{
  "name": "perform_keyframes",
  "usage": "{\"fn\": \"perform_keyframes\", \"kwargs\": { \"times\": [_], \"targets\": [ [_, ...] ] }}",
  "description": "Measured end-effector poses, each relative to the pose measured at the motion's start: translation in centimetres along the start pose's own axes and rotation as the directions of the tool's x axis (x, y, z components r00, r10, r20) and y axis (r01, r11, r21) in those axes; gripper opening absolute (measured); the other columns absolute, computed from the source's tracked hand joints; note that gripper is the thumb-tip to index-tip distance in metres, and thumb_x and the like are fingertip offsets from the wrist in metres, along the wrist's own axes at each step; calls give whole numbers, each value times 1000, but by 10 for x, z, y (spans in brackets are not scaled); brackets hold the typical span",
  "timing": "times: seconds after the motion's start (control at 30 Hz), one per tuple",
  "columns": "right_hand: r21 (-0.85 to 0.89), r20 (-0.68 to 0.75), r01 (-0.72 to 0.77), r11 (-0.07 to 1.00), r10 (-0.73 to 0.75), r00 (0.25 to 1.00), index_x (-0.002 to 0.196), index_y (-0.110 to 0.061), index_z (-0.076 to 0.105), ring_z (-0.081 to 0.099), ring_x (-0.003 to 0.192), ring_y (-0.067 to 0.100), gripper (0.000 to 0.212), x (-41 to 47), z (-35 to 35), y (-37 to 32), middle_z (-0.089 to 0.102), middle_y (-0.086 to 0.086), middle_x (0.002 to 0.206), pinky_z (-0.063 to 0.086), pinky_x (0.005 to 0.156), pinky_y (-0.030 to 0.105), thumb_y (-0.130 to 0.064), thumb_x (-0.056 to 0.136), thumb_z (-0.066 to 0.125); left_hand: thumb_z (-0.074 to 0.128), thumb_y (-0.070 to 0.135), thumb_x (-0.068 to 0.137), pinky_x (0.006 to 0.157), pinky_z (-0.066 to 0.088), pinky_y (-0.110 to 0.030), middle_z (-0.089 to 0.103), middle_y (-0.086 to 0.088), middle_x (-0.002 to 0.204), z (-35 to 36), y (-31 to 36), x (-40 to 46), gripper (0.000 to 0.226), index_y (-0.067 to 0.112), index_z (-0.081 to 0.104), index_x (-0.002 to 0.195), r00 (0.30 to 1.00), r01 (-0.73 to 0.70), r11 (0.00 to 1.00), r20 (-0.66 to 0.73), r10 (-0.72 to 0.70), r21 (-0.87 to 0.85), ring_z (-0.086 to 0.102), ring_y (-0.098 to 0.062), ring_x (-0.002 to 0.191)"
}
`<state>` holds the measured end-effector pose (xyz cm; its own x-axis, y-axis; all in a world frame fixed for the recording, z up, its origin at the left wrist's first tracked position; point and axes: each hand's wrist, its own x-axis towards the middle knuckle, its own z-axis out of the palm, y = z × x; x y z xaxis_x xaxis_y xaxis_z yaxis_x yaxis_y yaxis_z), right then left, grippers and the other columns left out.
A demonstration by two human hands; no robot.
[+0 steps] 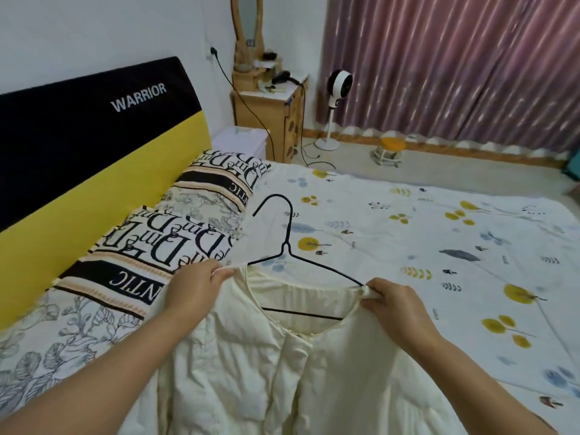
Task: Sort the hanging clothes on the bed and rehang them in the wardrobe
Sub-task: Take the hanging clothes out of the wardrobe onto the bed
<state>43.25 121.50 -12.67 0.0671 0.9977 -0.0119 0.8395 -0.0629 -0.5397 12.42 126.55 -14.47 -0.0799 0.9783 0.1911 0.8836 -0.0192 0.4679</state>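
Both hands were dressing the hanger (284, 246); the left hand (194, 285) and right hand (394, 304) each pinched a strap of the cream garment (266, 356) in its grip; next, I'd judge, straps seated, hook lifted.

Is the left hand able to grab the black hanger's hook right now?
Probably yes, once it lets go. The hook sticks up bare above the cream garment, nothing covering it, just beyond the left hand. That hand's grip is busy pinching the garment's shoulder, though.
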Motion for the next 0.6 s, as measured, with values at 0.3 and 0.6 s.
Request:
{"fn": "perform_keyframes", "kwargs": {
  "times": [0.3, 0.6],
  "targets": [
    [-293, 1, -166, 942, 174, 985, 95, -11, 65, 51, 99, 26, 18, 114, 98, 51, 55, 2, 94, 30, 68, 28, -22, 90, 53, 50, 41, 92, 70, 35, -34, 66, -5, 76, 131, -42, 98, 37, 10, 64, 78, 989, -92, 985, 129, 73, 145, 57, -26, 81],
    [-258, 50, -303, 917, 326, 944, 105, -5, 59, 57, 93, 32, 22, 171, 200, 100, 53, 12, 107, 41, 72, 32, -10, 91, 42, 42, 38, 97, 70, 39, -31, 61, -7, 87, 241, -81, 138, 38, 7, 61, 88, 939, -106, 961, 344, 13, 254, 59, -24, 87]
  ]
}}
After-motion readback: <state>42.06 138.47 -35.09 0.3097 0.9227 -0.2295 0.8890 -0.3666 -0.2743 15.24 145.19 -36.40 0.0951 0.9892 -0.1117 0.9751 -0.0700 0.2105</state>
